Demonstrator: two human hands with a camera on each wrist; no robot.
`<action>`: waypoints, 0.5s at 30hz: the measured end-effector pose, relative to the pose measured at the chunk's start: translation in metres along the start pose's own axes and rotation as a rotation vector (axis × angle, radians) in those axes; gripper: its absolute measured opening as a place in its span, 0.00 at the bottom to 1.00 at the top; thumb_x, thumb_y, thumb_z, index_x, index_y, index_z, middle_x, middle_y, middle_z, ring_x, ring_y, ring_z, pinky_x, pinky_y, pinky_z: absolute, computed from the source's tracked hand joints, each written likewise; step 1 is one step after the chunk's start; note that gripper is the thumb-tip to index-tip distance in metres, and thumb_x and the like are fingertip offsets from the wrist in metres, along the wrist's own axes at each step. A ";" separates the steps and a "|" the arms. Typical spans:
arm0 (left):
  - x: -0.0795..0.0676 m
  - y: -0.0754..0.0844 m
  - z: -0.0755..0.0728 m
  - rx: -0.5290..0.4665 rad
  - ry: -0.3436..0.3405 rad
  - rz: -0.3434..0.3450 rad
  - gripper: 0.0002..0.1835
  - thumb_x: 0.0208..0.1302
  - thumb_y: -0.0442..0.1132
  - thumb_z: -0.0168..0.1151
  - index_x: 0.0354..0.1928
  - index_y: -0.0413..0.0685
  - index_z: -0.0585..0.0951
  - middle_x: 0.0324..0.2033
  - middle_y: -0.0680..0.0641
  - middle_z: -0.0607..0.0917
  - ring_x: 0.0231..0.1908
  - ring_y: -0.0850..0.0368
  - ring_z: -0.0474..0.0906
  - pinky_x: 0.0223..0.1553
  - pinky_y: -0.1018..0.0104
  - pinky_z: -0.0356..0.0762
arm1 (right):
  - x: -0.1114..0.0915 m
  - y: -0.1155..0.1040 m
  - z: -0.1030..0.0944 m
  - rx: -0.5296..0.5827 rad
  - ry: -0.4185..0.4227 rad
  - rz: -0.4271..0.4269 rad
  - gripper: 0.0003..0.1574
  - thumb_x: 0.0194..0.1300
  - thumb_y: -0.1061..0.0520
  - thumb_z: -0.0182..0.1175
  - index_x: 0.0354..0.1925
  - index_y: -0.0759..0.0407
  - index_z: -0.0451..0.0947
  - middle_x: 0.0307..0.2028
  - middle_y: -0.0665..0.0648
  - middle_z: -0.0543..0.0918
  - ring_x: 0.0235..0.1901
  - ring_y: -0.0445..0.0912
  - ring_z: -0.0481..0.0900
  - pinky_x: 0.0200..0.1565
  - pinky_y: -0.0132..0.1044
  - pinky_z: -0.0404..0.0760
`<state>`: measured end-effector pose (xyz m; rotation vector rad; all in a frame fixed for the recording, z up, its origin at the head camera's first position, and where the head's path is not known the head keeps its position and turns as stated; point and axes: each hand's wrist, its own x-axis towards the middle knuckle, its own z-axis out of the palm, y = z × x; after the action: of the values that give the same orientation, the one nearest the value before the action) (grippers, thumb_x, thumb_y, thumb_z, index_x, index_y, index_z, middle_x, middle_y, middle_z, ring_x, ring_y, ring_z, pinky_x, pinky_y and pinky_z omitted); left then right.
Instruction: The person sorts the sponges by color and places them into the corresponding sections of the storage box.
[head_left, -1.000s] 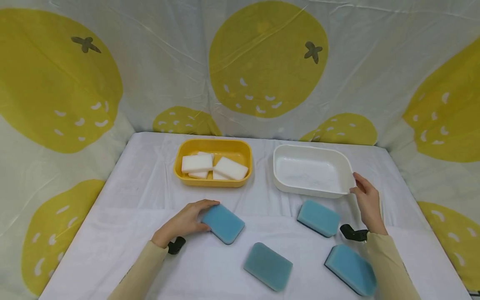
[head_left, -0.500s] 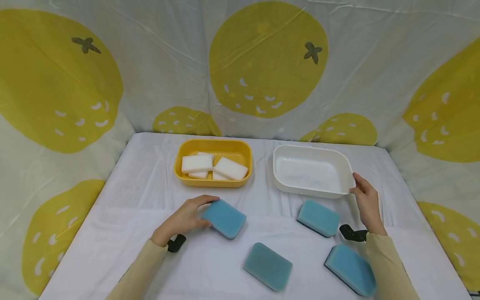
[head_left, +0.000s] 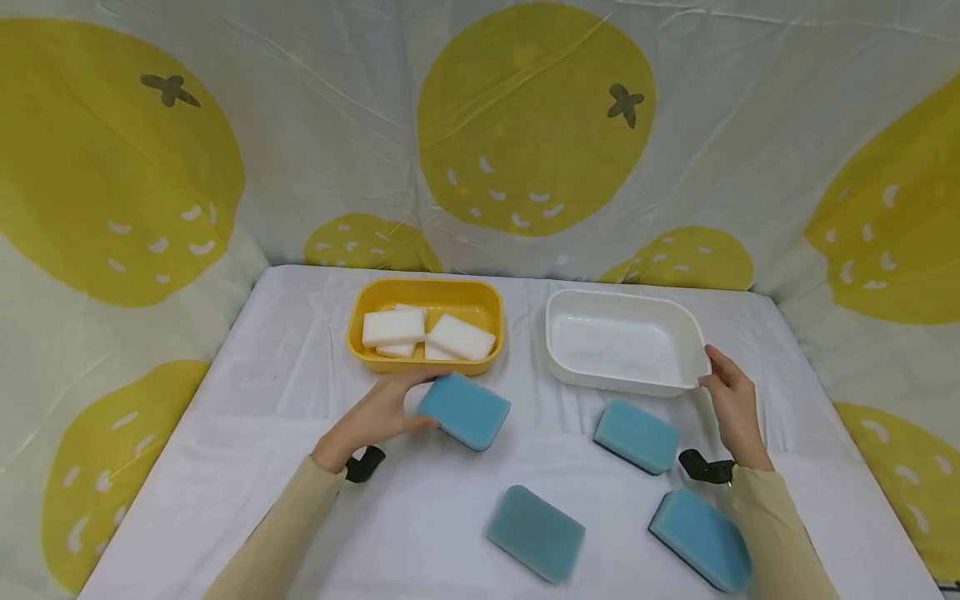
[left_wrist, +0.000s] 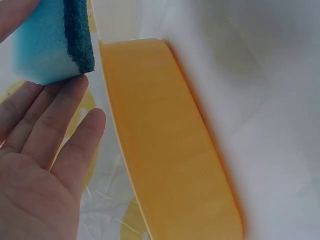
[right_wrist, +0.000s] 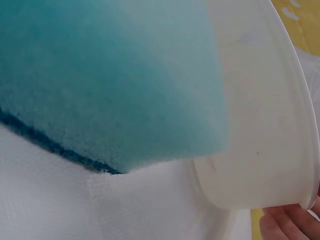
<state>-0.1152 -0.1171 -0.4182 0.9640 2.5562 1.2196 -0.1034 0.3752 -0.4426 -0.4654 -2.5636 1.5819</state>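
My left hand [head_left: 382, 414] pinches a blue sponge [head_left: 465, 411] between thumb and fingers, in front of the yellow tub [head_left: 480, 367]. In the left wrist view this sponge [left_wrist: 42, 45] shows a dark scouring layer, and the fingers touch its lower edge beside the tub's outer wall [left_wrist: 165, 140]. At the right end of a white tub [head_left: 622, 385], my right hand [head_left: 735, 408] grips the rim with thumb and fingers. The right wrist view shows only part of that hand [right_wrist: 285, 222], below the white wall [right_wrist: 260, 125].
Several white sponges [head_left: 393, 327] lie in the yellow tub. A blue sponge [head_left: 637, 437] lies in front of the white tub, another [head_left: 701, 540] beside the right sleeve, and a greener one [head_left: 536, 533] near the front middle. White cloth [head_left: 420, 533] covers the table.
My left hand has lifted the blue sponge off the cloth and carried it forward and slightly right, towards the yellow tub. My right hand stays at the white tub.
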 end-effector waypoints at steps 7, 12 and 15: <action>0.016 0.010 -0.002 0.012 0.029 0.039 0.37 0.52 0.35 0.74 0.65 0.47 0.71 0.61 0.47 0.73 0.59 0.50 0.70 0.59 0.53 0.70 | 0.001 0.001 -0.001 0.001 -0.015 0.005 0.35 0.73 0.62 0.38 0.74 0.63 0.45 0.72 0.67 0.50 0.69 0.59 0.53 0.63 0.31 0.62; 0.028 0.016 -0.001 0.025 0.029 0.051 0.36 0.54 0.36 0.73 0.65 0.46 0.71 0.61 0.46 0.73 0.58 0.51 0.70 0.58 0.54 0.71 | 0.001 0.001 -0.001 0.014 -0.029 -0.004 0.35 0.73 0.62 0.38 0.74 0.65 0.44 0.72 0.68 0.50 0.69 0.59 0.53 0.63 0.31 0.63; 0.035 0.019 0.000 0.044 0.042 0.068 0.36 0.53 0.37 0.74 0.65 0.46 0.71 0.61 0.46 0.74 0.57 0.50 0.71 0.57 0.54 0.71 | 0.000 0.001 -0.002 0.017 -0.034 -0.015 0.35 0.73 0.63 0.37 0.74 0.66 0.44 0.72 0.68 0.50 0.69 0.58 0.53 0.61 0.29 0.63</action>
<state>-0.1337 -0.0869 -0.3998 1.0542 2.6133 1.2176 -0.1032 0.3770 -0.4426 -0.4200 -2.5696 1.6188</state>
